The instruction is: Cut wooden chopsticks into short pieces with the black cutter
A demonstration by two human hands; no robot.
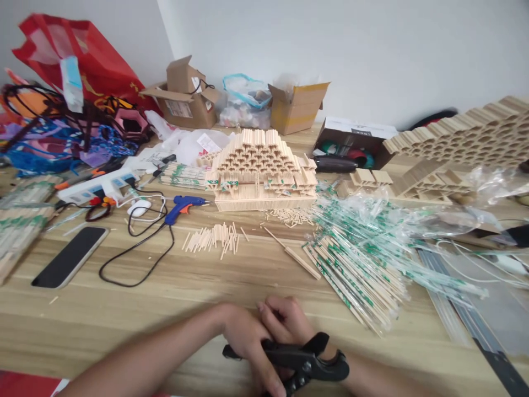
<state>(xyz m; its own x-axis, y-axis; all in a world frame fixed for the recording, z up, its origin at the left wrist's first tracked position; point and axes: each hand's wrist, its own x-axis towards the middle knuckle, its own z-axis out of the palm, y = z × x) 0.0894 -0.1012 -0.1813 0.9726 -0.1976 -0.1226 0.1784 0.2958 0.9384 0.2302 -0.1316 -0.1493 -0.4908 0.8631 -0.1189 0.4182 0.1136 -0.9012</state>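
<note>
My left hand [248, 343] wraps the handles of a black ratchet cutter [301, 358] near the table's front edge. Its jaw end sits by my right wrist. My right hand [285, 320] is curled just above the cutter, touching my left hand, and anything in its fingers is hidden. Further up the wooden table [124, 325] stand a glued chopstick structure [261, 171] and a small heap of cut sticks [210, 240]. A hot glue gun [182, 208] lies to the left of the heap. A large pile of wrapped chopsticks [355, 270] spreads to the right of my hands.
A black phone [70, 257], a power strip [95, 184] and a tangle of cables lie on the left. A honeycomb chopstick panel [467, 135] stands at the back right. A long metal straightedge [467, 314] lies at the right. Cardboard boxes [185, 99] and bags line the wall.
</note>
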